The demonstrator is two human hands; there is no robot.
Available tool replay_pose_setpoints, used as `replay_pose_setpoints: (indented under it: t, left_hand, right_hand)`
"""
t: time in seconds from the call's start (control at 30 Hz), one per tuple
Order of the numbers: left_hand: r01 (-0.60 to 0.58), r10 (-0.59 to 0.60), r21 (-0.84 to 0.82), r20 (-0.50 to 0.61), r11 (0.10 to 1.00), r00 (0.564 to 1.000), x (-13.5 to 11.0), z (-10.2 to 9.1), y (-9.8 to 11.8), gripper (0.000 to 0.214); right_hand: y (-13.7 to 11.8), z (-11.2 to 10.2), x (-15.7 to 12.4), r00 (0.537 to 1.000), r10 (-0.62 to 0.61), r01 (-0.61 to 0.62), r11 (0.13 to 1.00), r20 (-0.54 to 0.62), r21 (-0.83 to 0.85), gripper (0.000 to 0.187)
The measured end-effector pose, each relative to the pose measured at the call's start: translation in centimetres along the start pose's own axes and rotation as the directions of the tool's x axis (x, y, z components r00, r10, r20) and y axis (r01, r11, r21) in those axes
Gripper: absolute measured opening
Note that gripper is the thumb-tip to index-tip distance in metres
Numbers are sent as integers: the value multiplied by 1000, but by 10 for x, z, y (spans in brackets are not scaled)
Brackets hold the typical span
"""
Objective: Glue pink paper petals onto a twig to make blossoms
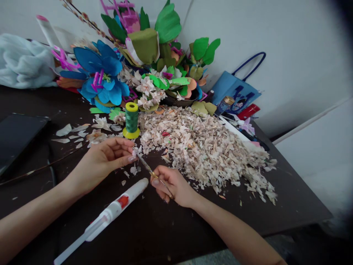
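My right hand (172, 186) is closed around the handles of a pair of scissors (143, 163), whose blades point up and left. The blade tips reach the fingers of my left hand (111, 156), pinched on a small pale petal piece (134, 151) that is mostly hidden. Below both hands lies a white glue gun (118, 206) with a clear glue stick sticking out of its rear. Just above my left hand stands a spool of green thread (131, 120) on a yellow core. A large heap of pale petal scraps (198, 147) spreads to the right.
Pale cut petals (64, 130) and a small flower (96, 136) lie at the left, near a black tablet-like device (19, 136). Behind are a blue flower (103, 81), several green leaves, a light blue cloth (24, 62) and a blue bag (231, 88). A thin stem (52, 162) crosses the left.
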State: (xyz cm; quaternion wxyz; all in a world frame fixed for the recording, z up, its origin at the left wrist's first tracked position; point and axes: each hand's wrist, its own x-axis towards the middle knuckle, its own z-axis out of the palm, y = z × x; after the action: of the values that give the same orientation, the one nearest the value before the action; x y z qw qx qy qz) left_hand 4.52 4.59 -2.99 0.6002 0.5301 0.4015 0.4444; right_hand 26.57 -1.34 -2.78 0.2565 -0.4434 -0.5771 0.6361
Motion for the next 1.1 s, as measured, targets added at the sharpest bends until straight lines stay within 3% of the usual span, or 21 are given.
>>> replay_pose_setpoints:
  t: [0.23, 0.33, 0.37, 0.43, 0.53, 0.6, 0.67, 0.87, 0.97, 1.1]
  left_hand:
    - [-18, 17, 20, 16, 1000, 1000, 0, 1, 4, 32]
    - [-42, 41, 61, 15, 997, 999, 0, -1, 6, 31]
    - [-50, 49, 73, 15, 996, 999, 0, -2, 7, 31]
    - [-64, 63, 85, 14, 994, 998, 0, -3, 7, 31]
    - [-79, 78, 86, 15, 993, 997, 1, -4, 7, 30]
    - [-91, 90, 80, 18, 993, 996, 1, -3, 8, 30]
    - [-101, 100, 73, 25, 992, 995, 0, -3, 9, 30]
    - [-46, 46, -2, -15, 999, 999, 0, -6, 13, 33]
    - [6, -9, -45, -49, 999, 999, 1, -8, 12, 34]
    - [69, -78, -109, -87, 992, 993, 2, -9, 11, 31]
  right_hand:
    - [2, -5, 1, 999, 16, -17, 1000, -38, -21, 32]
    - [-4, -14, 0, 981, -60, 2, 954, -185, -299, 33]
    - [-6, -18, -2, 964, -111, -13, 887, -240, -461, 34]
    - [-9, -27, -4, 932, -201, -91, 674, -301, -733, 33]
    - [-6, -37, -7, 917, -262, -185, 386, -300, -904, 24]
    - [-2, -41, -9, 922, -278, -187, 285, -268, -940, 21]
    - [1, -44, -11, 932, -275, -168, 245, -235, -955, 19]
    - [-16, -47, -18, 949, -253, -119, 267, -189, -956, 18]
    - [-38, -47, -16, 945, -276, -47, 417, -175, -908, 18]
    - [-60, -37, 9, 930, -360, 192, 650, -76, -735, 15]
